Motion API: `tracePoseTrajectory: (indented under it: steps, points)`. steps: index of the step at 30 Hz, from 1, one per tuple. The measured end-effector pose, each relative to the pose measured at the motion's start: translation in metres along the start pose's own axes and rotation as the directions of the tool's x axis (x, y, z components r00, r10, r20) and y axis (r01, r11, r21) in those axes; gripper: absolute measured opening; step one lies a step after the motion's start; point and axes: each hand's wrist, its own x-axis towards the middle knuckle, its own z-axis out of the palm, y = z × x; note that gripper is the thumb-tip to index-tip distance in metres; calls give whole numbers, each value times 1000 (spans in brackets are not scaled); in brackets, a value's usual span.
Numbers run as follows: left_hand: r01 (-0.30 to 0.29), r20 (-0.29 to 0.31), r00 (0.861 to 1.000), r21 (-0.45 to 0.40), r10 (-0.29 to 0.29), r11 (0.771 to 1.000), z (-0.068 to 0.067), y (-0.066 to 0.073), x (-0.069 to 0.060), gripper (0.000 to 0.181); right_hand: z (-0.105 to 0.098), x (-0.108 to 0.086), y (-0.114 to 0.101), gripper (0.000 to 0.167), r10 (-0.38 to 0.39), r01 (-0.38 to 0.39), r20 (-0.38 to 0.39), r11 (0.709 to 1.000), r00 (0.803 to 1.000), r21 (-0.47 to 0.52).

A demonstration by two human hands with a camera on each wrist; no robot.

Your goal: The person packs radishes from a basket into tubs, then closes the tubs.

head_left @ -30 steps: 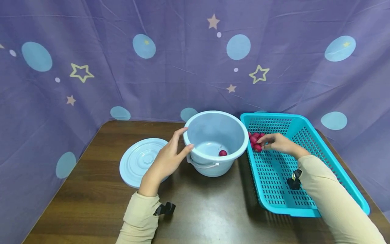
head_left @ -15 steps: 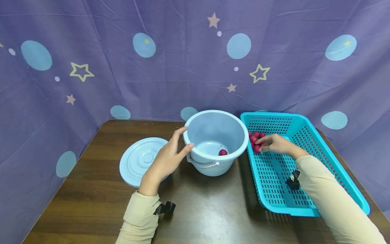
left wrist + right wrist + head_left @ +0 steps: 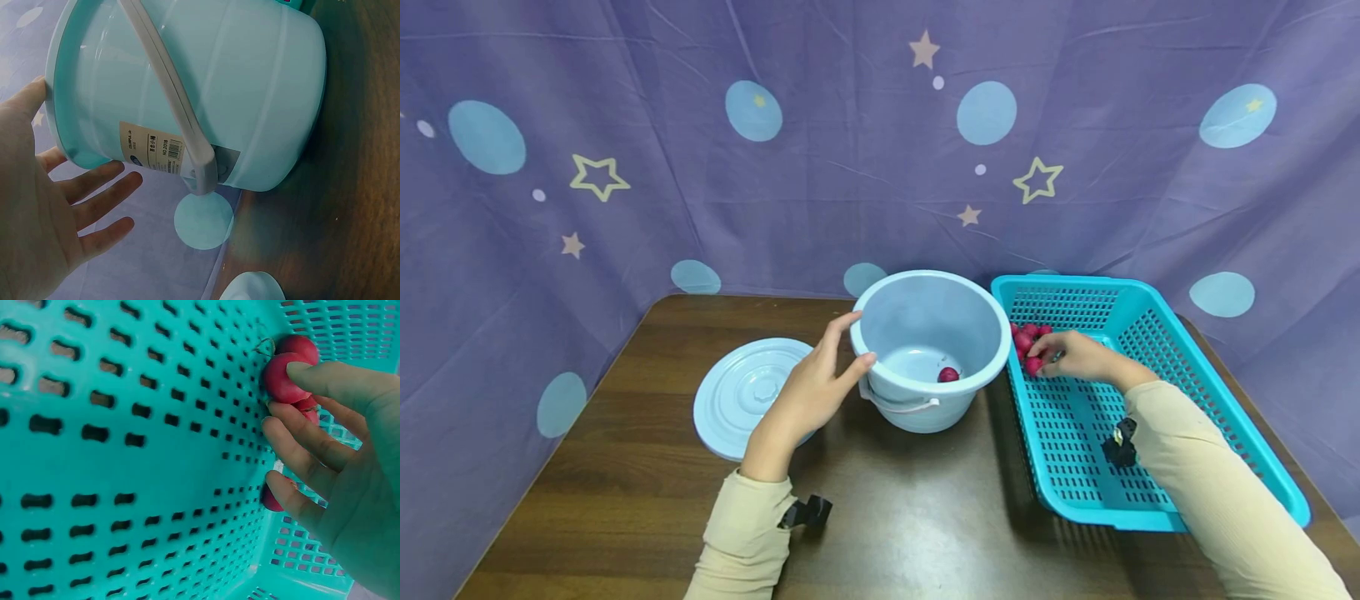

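My left hand rests against the left rim of a light blue bucket, its fingers spread and fairly straight. In the left wrist view the thumb touches the bucket's rim. A single red radish lies on the bucket's bottom. Inside the turquoise basket, my right hand pinches a red radish between thumb and fingers, low in the far left corner. Several more radishes lie close around it; one radish shows partly behind the fingers.
A round light blue lid lies on the brown wooden table, left of the bucket and partly behind my left hand. The bucket's handle hangs down in front. A purple curtain hangs behind the table.
My right fingers have shifted slightly about the front radish at the basket's left side. The left hand and bucket have not visibly moved.
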Motion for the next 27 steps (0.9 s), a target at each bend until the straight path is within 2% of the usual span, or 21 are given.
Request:
tracePoseTrajectory:
  steps: [10,16,27]
  points:
    - [-10,-2,1000,-12,10,1000,-2,1,1,67,-22,-6,-17,29,19,-20,-37,999,999,-27]
    - [3,2,1000,-8,-3,1000,0,0,1,68,-32,-13,-25,28,0,-4,-120,1000,993,-30]
    - [2,8,1000,-13,-2,1000,0,0,0,67,-43,-25,-41,34,-48,57,-225,998,973,34]
